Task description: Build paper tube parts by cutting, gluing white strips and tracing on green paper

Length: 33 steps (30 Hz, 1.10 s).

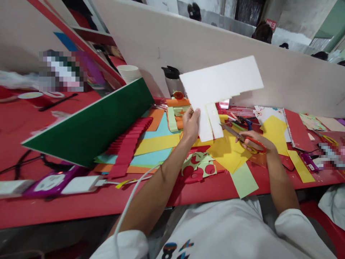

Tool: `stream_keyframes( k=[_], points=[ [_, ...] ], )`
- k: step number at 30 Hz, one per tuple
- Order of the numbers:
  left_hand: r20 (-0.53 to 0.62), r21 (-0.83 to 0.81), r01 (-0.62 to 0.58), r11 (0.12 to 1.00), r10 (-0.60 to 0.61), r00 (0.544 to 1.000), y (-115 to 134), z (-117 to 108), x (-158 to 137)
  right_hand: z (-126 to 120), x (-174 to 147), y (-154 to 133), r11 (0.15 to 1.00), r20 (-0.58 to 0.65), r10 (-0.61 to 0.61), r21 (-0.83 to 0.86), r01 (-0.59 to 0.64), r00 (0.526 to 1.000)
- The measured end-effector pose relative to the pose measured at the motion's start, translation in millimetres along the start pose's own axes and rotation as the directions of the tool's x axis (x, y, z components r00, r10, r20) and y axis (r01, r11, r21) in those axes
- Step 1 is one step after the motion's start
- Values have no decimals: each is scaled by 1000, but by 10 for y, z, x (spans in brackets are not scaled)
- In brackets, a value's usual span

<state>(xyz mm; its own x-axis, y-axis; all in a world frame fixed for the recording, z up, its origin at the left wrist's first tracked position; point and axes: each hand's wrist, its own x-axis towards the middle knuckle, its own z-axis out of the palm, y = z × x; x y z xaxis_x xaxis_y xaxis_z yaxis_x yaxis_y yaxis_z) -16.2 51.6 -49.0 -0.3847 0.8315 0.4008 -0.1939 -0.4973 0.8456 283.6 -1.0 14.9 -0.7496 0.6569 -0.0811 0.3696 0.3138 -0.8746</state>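
A large white sheet of paper or card (222, 79) is raised above the table, pinched at its lower left edge by my left hand (191, 124). Its outline is stepped, and a narrow strip (215, 120) at its lower right is parted from the rest by a slit. My right hand (254, 140) grips a pair of scissors (258, 144) by the red handles. The blades point left, their tips close to the strip's right edge; whether they touch cannot be made out. Beneath lie yellow paper sheets (231, 154) and a pale green sheet (244, 181).
A green board (91, 122) leans at the left near red pleated paper (125, 151). Red and green paper scraps (198, 167) lie in front. A bottle (171, 80) and a paper cup (128, 73) stand by the white partition (151, 43). A white cable (132, 196) crosses the table edge.
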Motion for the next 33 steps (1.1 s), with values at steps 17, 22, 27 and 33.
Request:
stream_keyframes(
  k=[17,22,27,33],
  points=[
    [458,481,-254,839,6,889,51,-59,-40,-90,-40,50,947,-166,231,-190,-260,959],
    [470,462,-209,862,-38,882,38,-72,-53,-74,3,68,958,-157,247,-110,-265,956],
    [488,438,-154,886,-90,868,12,-83,-53,-61,38,130,962,-158,248,-76,-263,956],
    [496,421,-108,900,-130,858,54,-61,-88,-2,82,82,967,-178,191,-136,-217,965]
  ],
)
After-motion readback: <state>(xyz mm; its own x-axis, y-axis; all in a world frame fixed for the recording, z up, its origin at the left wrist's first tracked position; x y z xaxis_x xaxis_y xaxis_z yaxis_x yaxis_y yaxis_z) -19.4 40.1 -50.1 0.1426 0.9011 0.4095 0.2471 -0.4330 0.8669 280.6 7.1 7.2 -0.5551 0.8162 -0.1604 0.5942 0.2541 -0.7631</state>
